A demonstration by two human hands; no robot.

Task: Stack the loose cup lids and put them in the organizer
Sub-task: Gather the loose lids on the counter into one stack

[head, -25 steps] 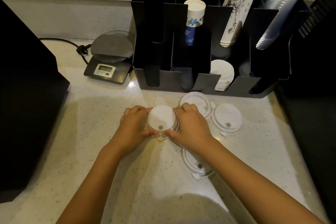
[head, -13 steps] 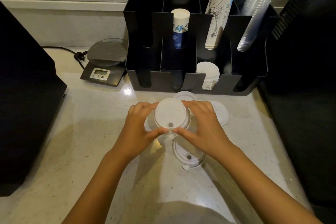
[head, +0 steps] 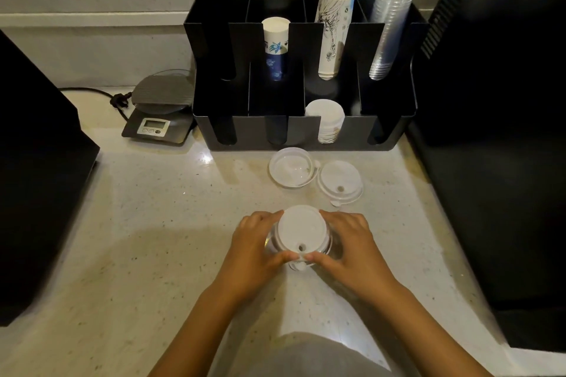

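Two hands clamp one stack of lids [head: 301, 234] from either side. Left hand [head: 255, 249]: fingers [head: 260, 220] curled round the far left edge, thumb pressed on the near rim. Right hand [head: 352, 249]: fingers [head: 344, 219] curled round the far right edge, thumb tip meeting the left thumb at the near rim. Top lid white, flat face up, small sip hole at its near edge; clear lid rims show beneath it between the hands. Whether the stack touches the surface [head: 153, 223] cannot be told.

Landmark: the black organizer [head: 306, 131] at the back of the surface. The held stack sits well in front of it, roughly in line with its middle. Two loose lids lie between stack and organizer: a clear lid [head: 292, 167] just in front of the organizer's front wall, and a white lid [head: 340, 182] touching the clear one's right side.

Inside the organizer: a stack of white lids [head: 326, 119] in the front row, third slot from left; behind, a short paper cup stack [head: 275, 49], a taller printed cup stack [head: 333, 34], and clear plastic cups [head: 389, 34] at right. Left of the organizer, a digital scale [head: 159, 113].
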